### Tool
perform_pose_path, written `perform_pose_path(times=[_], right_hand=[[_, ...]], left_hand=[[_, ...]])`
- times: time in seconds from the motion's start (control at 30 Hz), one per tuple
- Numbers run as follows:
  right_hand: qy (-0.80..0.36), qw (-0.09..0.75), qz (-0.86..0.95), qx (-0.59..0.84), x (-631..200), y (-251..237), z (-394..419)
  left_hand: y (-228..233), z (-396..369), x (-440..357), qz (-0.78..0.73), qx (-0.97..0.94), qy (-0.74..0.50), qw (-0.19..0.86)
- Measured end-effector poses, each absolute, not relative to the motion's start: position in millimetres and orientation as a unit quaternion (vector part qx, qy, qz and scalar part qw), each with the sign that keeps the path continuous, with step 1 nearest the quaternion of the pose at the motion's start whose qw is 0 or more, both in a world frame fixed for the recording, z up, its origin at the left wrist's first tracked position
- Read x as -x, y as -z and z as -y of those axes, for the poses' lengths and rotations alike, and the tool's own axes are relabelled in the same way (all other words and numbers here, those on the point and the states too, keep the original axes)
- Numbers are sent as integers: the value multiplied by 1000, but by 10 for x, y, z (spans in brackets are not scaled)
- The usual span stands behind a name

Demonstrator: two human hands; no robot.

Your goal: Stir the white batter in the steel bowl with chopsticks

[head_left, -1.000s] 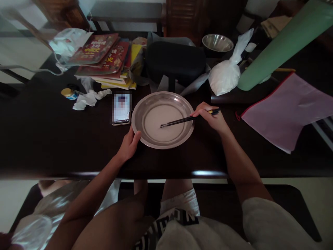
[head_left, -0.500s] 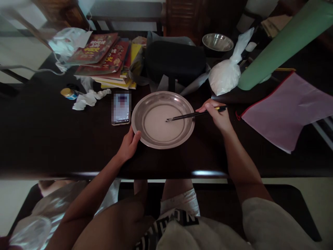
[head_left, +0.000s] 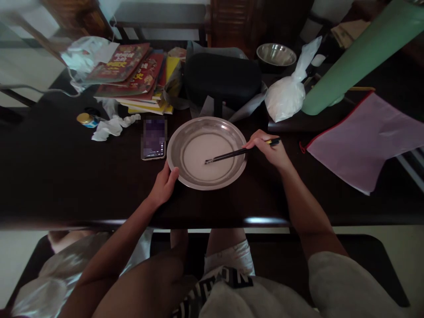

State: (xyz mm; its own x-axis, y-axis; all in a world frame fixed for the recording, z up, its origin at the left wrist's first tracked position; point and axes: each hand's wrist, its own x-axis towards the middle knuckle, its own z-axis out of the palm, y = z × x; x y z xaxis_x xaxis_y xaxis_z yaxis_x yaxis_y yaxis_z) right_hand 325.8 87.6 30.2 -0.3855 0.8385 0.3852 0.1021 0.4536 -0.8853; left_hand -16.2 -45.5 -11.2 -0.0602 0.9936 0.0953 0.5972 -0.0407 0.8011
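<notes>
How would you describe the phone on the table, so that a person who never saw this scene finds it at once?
Start at the wide metal dish in the middle of the dark table, whose rim the left hand holds. The phone lies flat just beyond that hand, right beside the dish. It is the only flat rectangle with a glowing screen; the crumpled tissue next to it is white and shapeless.

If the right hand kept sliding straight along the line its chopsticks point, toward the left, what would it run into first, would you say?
Most likely the near right rim of the round steel dish, which lies just ahead of the right hand holding the dark chopsticks; their tips already sit in the pale liquid. Height above the rim is unclear.
</notes>
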Motion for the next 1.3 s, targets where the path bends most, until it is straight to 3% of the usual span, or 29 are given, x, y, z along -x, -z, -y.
perform_pose_path(times=[0.23,0.4,0.57,0.73,0.93,1.1,1.3], right_hand=[[-401,488,695,342,-3272,-311,-873],[-410,439,734,317,-3258,-297,-877],[-403,481,700,340,-3286,-299,-870],[-414,437,737,307,-3258,-288,-872],[-405,482,698,342,-3275,-291,-879],[-418,436,731,317,-3254,-285,-870],[-432,466,697,332,-3270,-300,-872]], left_hand=[[117,454,160,-637,-618,-361,284],[111,460,159,-637,-619,-360,285],[117,458,164,-633,-625,-361,280],[114,456,165,-639,-622,-355,280],[98,456,148,-638,-619,-358,286],[105,454,149,-638,-622,-359,278],[103,454,151,-634,-623,-361,281]])
